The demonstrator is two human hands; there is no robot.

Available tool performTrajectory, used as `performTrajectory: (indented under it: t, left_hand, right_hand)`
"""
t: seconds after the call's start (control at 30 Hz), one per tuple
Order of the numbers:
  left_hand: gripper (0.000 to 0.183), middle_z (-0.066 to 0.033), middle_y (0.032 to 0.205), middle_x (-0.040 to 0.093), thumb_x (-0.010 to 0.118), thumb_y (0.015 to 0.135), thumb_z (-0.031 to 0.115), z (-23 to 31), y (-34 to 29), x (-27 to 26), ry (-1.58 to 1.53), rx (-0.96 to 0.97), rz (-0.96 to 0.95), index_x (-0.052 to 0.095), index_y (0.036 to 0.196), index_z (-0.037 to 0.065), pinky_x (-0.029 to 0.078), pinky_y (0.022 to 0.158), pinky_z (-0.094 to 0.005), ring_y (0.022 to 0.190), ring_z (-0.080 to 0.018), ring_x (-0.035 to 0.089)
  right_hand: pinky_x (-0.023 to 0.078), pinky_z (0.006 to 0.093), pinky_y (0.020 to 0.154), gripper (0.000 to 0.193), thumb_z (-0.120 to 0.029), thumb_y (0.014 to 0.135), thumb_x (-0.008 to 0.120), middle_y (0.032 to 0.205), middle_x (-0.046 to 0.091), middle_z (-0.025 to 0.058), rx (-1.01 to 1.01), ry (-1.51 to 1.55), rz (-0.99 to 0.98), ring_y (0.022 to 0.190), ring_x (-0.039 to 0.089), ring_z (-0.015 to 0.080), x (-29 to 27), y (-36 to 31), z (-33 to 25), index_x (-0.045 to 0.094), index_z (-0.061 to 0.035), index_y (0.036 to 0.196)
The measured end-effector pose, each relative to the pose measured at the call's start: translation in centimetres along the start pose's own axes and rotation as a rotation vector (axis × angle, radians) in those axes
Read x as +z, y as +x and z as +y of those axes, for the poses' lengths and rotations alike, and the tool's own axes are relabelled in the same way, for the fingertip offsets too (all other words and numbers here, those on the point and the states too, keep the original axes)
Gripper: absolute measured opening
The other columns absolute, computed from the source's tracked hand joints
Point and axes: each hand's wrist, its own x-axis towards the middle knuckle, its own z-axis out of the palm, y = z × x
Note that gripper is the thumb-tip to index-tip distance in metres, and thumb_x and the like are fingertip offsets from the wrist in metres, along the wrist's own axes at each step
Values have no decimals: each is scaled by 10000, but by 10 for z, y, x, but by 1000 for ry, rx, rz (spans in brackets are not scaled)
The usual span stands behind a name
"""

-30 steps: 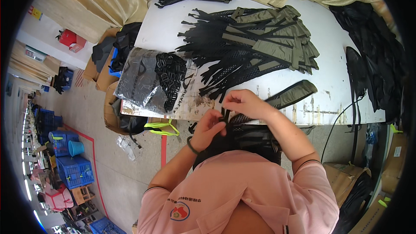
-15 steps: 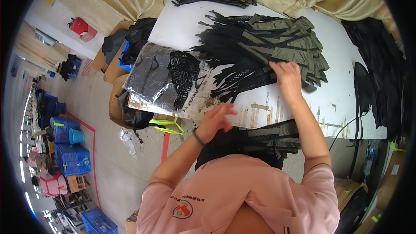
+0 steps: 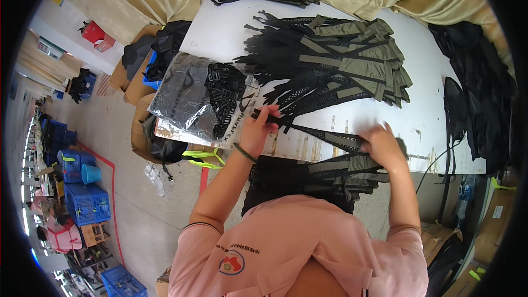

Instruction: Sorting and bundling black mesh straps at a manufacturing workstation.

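A black-and-olive mesh strap (image 3: pixel 329 137) stretches across the front edge of the white table (image 3: pixel 426 124), its narrow black end pinched in the left hand (image 3: pixel 260 127). The blurred right hand (image 3: pixel 382 144) covers its olive end; I cannot tell whether it grips. Beyond fans a pile of similar straps (image 3: pixel 335 61); leftward, black buckles (image 3: pixel 224 94) lie on a plastic bag (image 3: pixel 180 94).

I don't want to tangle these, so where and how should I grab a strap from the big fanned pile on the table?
Probably by its wide olive end, coming in from the right: in that pile the olive ends spread out broad and flat, while the narrow black tails at the left bunch and overlap.
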Motion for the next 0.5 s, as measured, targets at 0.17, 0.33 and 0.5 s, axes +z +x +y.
performTrajectory:
  t: [0.17,0.33,0.5]
  left_hand:
    - [311,-36,981,604,452,974,272,7,-25,24,197,54,-113,593,1138,48,437,640,-224,734,-108,551]
    - [225,-45,994,569,501,915,138,45,-17,1,618,410,-172,623,1087,61,442,672,-245,798,-110,524]
    - [278,-127,843,581,712,760,231,64,27,-90,1475,453,381,628,962,61,477,665,-364,747,-286,582]
  right_hand:
    - [419,351,952,493,-20,817,614,1186,569,127,-330,1166,162,1128,523,231,8,65,-96,473,-85,1286]
    - [468,246,783,360,-13,865,548,966,613,81,-292,1161,-96,872,585,140,34,95,-127,537,-67,1221]
    - [460,287,684,212,-61,858,573,848,606,83,-529,1025,93,792,593,198,50,102,-137,629,-48,1062]
